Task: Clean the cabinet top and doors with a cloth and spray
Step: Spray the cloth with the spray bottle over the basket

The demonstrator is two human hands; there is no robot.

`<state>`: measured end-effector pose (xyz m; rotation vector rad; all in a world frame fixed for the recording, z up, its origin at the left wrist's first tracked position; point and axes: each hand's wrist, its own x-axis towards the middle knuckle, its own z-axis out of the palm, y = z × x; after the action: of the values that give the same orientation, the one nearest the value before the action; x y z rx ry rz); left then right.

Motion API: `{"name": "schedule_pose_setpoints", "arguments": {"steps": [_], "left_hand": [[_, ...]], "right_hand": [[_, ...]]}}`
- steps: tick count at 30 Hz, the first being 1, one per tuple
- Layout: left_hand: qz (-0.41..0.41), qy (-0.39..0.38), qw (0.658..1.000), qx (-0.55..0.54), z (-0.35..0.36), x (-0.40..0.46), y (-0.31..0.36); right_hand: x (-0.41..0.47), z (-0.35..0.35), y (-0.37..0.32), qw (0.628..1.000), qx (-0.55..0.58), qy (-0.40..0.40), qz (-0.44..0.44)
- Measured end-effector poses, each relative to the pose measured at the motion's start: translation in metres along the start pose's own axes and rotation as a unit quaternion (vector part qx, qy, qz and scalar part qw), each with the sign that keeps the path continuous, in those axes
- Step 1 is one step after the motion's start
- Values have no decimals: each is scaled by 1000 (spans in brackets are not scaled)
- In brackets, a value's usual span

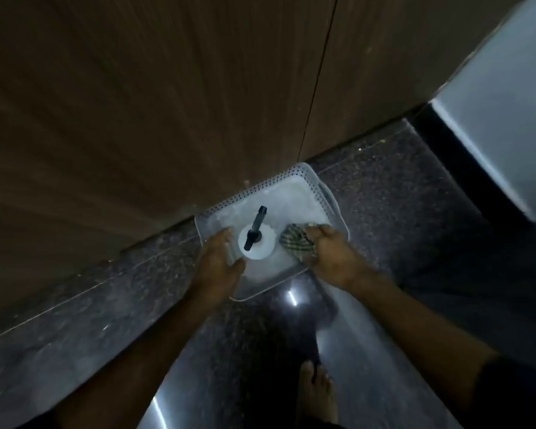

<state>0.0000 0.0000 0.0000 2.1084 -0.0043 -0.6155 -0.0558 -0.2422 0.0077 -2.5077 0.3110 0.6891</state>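
Dim room, blurred frame, view straight down. Brown wood-grain cabinet doors (136, 103) fill the far and left part, with a thin dark seam between two panels running down toward the basket. Dark speckled polished stone floor (90, 305) runs along their base, a pale grout line parallel to the doors.

White perforated plastic basket (307, 178) sits on the floor, its far corner just beside the bottom edge of the doors.

Left hand (218, 261) reaches into the near left part of the basket. Its fingers curve against the left side of the white spray bottle with black nozzle (256, 239), which stands upright inside the basket; thumb comes round the near side. Grip looks wrapped on the bottle, though blur hides how firm.

Right of the bottle, a green-and-cream checked cloth (294, 243) lies bunched in the basket, touching the bottle's right side or very near it; cannot tell which.

Right hand (331, 255) is over the near right part of the basket, fingers curled down onto the cloth, grip clamped on its right part.

Bright ceiling-light reflection (291, 297) shows on the floor just near of the basket. Bare foot (317, 394) stands on the floor at the near edge. Pale grey glossy panel (502, 103) occupies the far right corner.
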Motion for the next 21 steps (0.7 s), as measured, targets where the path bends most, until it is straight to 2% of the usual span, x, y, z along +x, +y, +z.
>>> {"name": "schedule_pose_setpoints", "arguments": {"steps": [2, 5, 9, 14, 17, 19, 21], "left_hand": [[37, 5, 999, 28, 11, 26, -20], [93, -40, 993, 64, 25, 68, -41], [136, -108, 983, 63, 39, 88, -59], [204, -134, 968, -47, 59, 101, -58], [205, -144, 965, -76, 69, 103, -54], [209, -150, 962, -92, 70, 102, -48], [213, -140, 962, -99, 68, 103, -43]], "right_hand": [[28, 16, 7, 998, -61, -8, -25], [66, 42, 14, 989, -142, -35, -26], [98, 80, 28, 979, -202, -20, -30], [110, 91, 44, 986, -139, 9, -89], [112, 89, 55, 993, -76, 24, -81], [109, 79, 60, 994, 57, 72, -54], [103, 64, 59, 961, 239, 136, -10]]}}
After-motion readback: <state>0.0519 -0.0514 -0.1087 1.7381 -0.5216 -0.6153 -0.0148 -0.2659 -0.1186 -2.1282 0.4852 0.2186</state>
